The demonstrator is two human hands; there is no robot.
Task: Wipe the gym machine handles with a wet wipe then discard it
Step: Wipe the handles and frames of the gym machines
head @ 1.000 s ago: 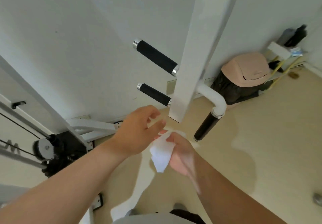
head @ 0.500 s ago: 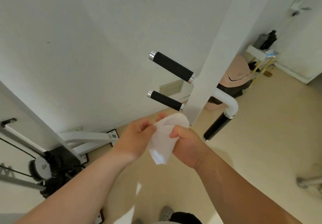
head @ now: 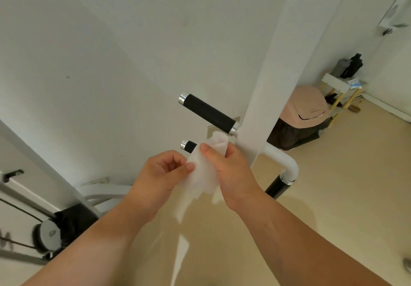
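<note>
Right in front of the white post [head: 266, 81], both hands held the wet wipe [head: 200, 174]. The right hand [head: 231, 170] had its thumb and fingers curled round the top part of the wipe. The wipe lay over the lower handle [head: 189, 146]. Only the silver tip and a bit of the black grip of that handle showed. The rest was hidden behind the wipe and the hand. The left hand [head: 163, 174] pinched the left edge of the wipe between its thumb and fingers. The bottom of the wipe hung loose between the two hands. Just above the wipe, the upper handle [head: 208, 113] stuck out from the post, black with silver ends. A third handle [head: 278, 186] pointed down on the right side of the post. Behind the post, a bin [head: 304, 107] with a pink lid sat on the floor by the wall. A grey wheel [head: 47, 233] sat low on the left.
</note>
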